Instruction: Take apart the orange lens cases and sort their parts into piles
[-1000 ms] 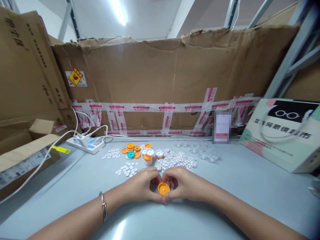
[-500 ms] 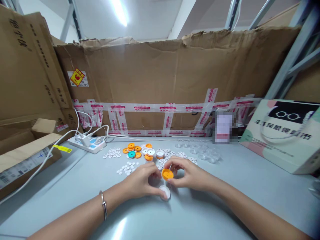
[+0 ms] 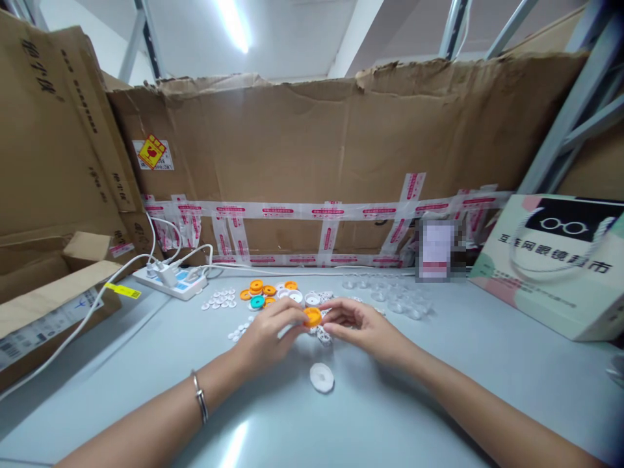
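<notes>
An orange round piece [image 3: 312, 317] is held up between my hands, over the table. My left hand [image 3: 273, 325] pinches its left side with thumb and fingertips. At its right edge are the closed-together fingertips of my right hand [image 3: 358, 325]; whether they still grip it is hard to see. A white disc [image 3: 322, 377] lies alone on the table, nearer to me. Behind the hands are orange round pieces [image 3: 256, 286], a teal one [image 3: 257, 302] and white ones [image 3: 312, 299]. Patterned white pieces [image 3: 324, 336] show partly beneath my hands.
Small white discs [image 3: 219, 299] lie to the left, beside a power strip [image 3: 170, 281] with cables. Clear plastic parts [image 3: 404, 302] sit at the back right. Cardboard boxes [image 3: 273, 149] stand behind and left, a paper bag [image 3: 550, 260] at the right.
The orange piece has moved up and left, away from me. My left hand has let go of the white disc, which stays on the table, and now holds the orange piece.
</notes>
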Tool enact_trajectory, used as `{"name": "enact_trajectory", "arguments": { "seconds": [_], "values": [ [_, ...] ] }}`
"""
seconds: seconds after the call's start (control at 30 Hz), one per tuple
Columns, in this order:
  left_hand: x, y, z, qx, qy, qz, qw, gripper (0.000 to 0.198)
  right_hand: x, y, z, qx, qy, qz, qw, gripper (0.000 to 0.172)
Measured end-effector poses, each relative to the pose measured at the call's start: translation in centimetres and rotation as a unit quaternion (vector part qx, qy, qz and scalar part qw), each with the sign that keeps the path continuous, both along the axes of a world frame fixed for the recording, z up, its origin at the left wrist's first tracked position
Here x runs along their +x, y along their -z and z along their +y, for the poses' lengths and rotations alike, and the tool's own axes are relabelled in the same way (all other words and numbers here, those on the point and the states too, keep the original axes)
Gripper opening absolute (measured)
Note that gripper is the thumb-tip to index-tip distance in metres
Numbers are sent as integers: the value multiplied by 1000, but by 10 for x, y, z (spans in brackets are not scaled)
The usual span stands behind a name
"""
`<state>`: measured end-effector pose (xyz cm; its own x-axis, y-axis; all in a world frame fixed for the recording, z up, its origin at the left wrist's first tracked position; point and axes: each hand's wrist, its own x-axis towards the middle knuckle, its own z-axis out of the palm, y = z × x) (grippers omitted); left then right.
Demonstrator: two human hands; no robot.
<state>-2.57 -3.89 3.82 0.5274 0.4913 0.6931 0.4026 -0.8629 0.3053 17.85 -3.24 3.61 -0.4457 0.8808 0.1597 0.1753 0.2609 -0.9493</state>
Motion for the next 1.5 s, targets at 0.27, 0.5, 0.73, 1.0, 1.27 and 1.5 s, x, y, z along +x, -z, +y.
{"name": "enact_trajectory", "arguments": {
  "seconds": [0.27,0.5,0.73,1.0,1.27,1.5],
  "values": [
    [-30,-13,50,-23,-135,-66,988,7,3,1,4,52,46,-43,997,26],
    [-20,-14,93,-64,-163,86,981,17,5,2,5,68,55,-55,995,24],
    [-11,-10,106,-78,-145,162,973,22,10,-3,4,67,64,-44,995,22],
    [-10,-16,88,-65,-158,128,977,19,8,-6,-1,56,28,-88,994,14],
    [13,-39,6,-159,-44,187,968,14,10,-4,-10,88,-128,-226,962,36],
    [22,-23,-17,-233,-23,264,936,9,4,4,-12,111,-144,-260,948,33]
  ]
}}
